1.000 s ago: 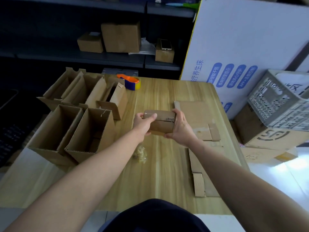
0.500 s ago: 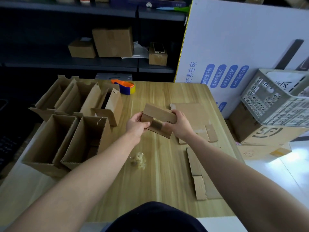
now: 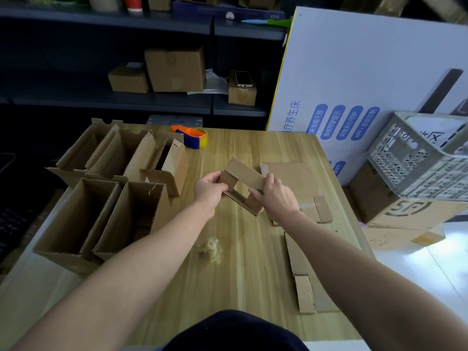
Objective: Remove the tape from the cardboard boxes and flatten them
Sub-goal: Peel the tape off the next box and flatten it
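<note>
1. Now both hands are closed on one small box (image 3: 244, 181), held just above the middle of the desk (image 3: 240, 287) and not resting on it
2. Of the two, the left hand (image 3: 210, 191) grips the box's left end with thumb on top and fingers curled underneath, while the right hand (image 3: 274, 196) pinches its near right edge with fingers bent over the panel
3. Tilted, the box has its far panel raised and its near corner dipping toward the desk; it looks opened up, with a gap in its middle, and I can make out no strip of tape on it, though the faces turned away are hidden
4. Judging by that, the step in hand is the flattening of this box, with the peeling likely done; a crumpled wad of tape (image 3: 211, 249) lies on the desk nearer the person
5. Next, the move calls for pushing opposite corners toward each other so the sleeve folds along its creases, then swapping the pinch for flat palms to press it down
6. Afterwards it would belong with the flat cardboard (image 3: 288, 178) just right of the hands, or the second flat piece (image 3: 304, 274) lying nearer on the right
7. Overall the task looks far from finished: a cluster of open boxes (image 3: 131, 219) stands on the left side, and a tape dispenser (image 3: 192, 135) sits at the far edge
</note>
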The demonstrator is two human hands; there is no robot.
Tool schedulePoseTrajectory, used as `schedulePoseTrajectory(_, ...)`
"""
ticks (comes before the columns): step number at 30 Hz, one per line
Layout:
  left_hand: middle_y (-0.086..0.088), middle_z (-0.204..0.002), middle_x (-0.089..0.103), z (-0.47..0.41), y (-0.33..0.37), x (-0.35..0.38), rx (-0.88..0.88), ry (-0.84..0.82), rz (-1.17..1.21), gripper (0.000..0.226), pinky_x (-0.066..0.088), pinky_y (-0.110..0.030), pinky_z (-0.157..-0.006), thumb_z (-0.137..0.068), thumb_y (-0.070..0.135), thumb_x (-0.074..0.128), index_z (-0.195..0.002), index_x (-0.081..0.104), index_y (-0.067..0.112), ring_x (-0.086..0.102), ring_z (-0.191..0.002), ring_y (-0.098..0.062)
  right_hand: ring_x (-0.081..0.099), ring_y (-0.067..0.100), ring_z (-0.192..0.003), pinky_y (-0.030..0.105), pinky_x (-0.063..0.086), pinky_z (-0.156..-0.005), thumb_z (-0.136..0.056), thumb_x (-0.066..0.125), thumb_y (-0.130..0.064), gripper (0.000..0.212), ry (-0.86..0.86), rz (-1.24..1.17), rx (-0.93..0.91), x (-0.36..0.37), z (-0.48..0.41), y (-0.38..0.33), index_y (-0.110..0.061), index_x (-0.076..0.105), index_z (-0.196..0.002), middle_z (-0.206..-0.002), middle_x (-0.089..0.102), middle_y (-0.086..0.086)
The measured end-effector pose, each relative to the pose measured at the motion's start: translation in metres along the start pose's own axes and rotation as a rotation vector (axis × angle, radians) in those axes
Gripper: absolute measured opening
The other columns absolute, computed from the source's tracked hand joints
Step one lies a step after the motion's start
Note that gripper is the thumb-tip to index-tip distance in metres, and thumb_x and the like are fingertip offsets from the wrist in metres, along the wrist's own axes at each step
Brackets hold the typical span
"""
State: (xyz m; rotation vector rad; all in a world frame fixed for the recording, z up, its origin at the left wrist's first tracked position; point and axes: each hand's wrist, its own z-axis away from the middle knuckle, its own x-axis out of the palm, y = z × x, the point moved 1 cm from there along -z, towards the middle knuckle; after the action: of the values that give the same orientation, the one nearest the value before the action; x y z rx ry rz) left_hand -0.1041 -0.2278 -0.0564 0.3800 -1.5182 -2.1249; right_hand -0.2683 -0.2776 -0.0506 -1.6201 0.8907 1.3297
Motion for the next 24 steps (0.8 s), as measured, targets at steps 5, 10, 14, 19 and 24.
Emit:
schedulePoseTrajectory(5,0.001,-0.102,0.064,-0.001,0.005,0.004,0.006,0.017,-0.059,0.05,0.05,-0.018,-0.053,-0.082,-0.015,0.052,-0.123,0.061,0.011,0.062,-0.08,-0.007,0.062,0.033,-0.088,0.032,0.034,-0.059,-0.1,0.029,-0.047,0.052,-0.053,0.136,-0.09,0.005,0.001,0.004,0.0,0.038,-0.12,-0.106,0.058,0.016)
schedulePoseTrajectory(10,0.003,-0.107,0.065,-0.003,0.006,0.006,0.01,0.032,-0.134,0.051,0.053,-0.018,-0.058,-0.082,-0.015,0.05,-0.122,0.062,0.014,0.061,-0.083,-0.008,0.062,0.033,-0.083,0.033,0.036,-0.059,-0.103,0.022,-0.035,0.039,-0.11,0.128,-0.13,0.003,0.001,0.004,-0.005,0.047,-0.104,-0.094,0.064,0.015)
schedulePoseTrajectory(14,0.0,-0.118,0.064,-0.004,0.003,0.001,0.017,0.037,-0.201,0.053,0.056,-0.026,-0.078,-0.082,-0.015,0.05,-0.125,0.06,0.015,0.061,-0.098,-0.016,0.056,0.026,-0.074,0.034,0.042,-0.059,-0.104,0.022,-0.027,0.037,-0.167,0.113,-0.132,0.0,-0.001,0.007,-0.006,0.052,-0.109,-0.092,0.06,0.009)
schedulePoseTrajectory(19,-0.005,-0.118,0.061,-0.008,0.003,0.002,0.041,-0.032,-0.455,0.045,0.052,-0.032,-0.086,-0.084,-0.001,0.063,-0.126,0.055,0.014,0.057,-0.1,-0.019,0.058,0.027,-0.073,0.034,0.045,-0.06,-0.103,0.028,-0.025,0.031,-0.107,0.093,-0.126,-0.005,-0.003,0.0,-0.008,0.052,-0.112,-0.086,0.058,0.008)
schedulePoseTrajectory(24,0.004,-0.089,0.054,-0.008,0.004,-0.002,0.09,-0.011,-0.825,0.045,0.035,-0.021,-0.054,-0.07,0.032,0.081,-0.102,0.052,0.018,0.051,-0.078,-0.015,0.061,0.032,-0.068,0.033,0.038,-0.054,-0.102,0.037,-0.031,0.029,-0.011,0.047,-0.155,-0.008,-0.005,-0.012,-0.008,0.055,-0.101,-0.075,0.061,0.009)
